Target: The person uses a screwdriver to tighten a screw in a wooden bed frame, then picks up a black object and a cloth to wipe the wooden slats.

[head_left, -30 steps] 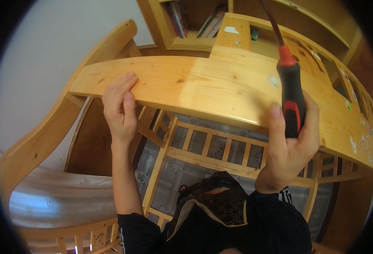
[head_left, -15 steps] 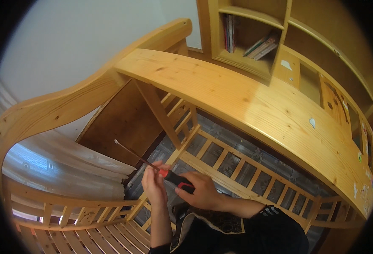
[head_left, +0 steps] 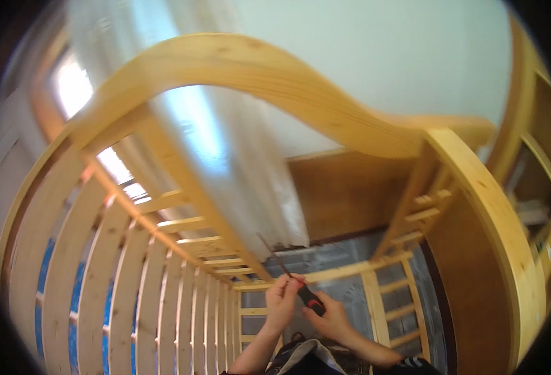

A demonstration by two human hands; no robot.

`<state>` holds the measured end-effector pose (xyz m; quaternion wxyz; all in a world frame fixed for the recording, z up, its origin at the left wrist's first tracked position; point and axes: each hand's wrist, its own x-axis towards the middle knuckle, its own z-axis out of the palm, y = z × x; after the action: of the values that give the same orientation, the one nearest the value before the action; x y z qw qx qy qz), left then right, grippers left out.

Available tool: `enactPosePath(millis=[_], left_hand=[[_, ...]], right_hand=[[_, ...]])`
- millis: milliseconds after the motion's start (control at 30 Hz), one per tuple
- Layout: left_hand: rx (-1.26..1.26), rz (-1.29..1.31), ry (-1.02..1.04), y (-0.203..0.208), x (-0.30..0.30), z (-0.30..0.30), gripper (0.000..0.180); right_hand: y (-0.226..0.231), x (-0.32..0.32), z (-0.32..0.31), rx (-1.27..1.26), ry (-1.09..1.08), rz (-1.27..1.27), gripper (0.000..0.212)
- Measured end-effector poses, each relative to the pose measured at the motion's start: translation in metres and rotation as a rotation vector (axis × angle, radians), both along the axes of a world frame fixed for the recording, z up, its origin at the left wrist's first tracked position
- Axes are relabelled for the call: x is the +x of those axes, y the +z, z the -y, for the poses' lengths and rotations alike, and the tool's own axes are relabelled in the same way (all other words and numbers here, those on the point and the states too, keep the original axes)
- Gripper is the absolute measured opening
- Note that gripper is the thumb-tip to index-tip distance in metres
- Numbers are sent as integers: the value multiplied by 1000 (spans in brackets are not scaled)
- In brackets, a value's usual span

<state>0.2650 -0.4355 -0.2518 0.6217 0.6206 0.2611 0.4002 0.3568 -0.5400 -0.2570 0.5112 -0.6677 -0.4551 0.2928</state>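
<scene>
A long screwdriver with a black and red handle (head_left: 313, 302) lies across both hands, its thin metal shaft (head_left: 273, 257) slanting up and to the left, away from me. My left hand (head_left: 281, 302) closes its fingers around the front of the handle, where the shaft begins. The rear of the handle is held by my right hand (head_left: 332, 320). The blade tip hangs free in the air and touches no wood, as far as I can see. Around it stands a pale wooden bed-like frame, with a thick curved top rail (head_left: 250, 62) arching beyond my hands.
To my left runs a row of wooden slats (head_left: 125, 290) with blue showing between them. On my right rises a broad wooden board (head_left: 497, 206). Beyond the frame hang a sheer curtain (head_left: 244, 181) and a brown panel (head_left: 350, 200). A patterned floor (head_left: 344, 300) lies below.
My view has swung left, so the slats and curtain fill more of it and the shelf slides to the right edge. Both hands keep their hold on the screwdriver.
</scene>
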Motion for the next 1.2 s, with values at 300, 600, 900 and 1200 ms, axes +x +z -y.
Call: enactPosePath(millis=[300, 600, 900, 1200], left_hand=[[81, -69, 269, 17, -88, -58, 18], [35, -91, 973, 17, -212, -110, 19], [-165, -153, 1063, -25, -213, -108, 16], [-150, -153, 938, 4, -203, -173, 18]], right_hand=[[-8, -73, -94, 174, 145, -158, 25], [-24, -48, -185, 6, 257, -678, 20], [-44, -44, -263, -196, 658, -765, 25], [-37, -61, -339, -189, 889, -704, 28]])
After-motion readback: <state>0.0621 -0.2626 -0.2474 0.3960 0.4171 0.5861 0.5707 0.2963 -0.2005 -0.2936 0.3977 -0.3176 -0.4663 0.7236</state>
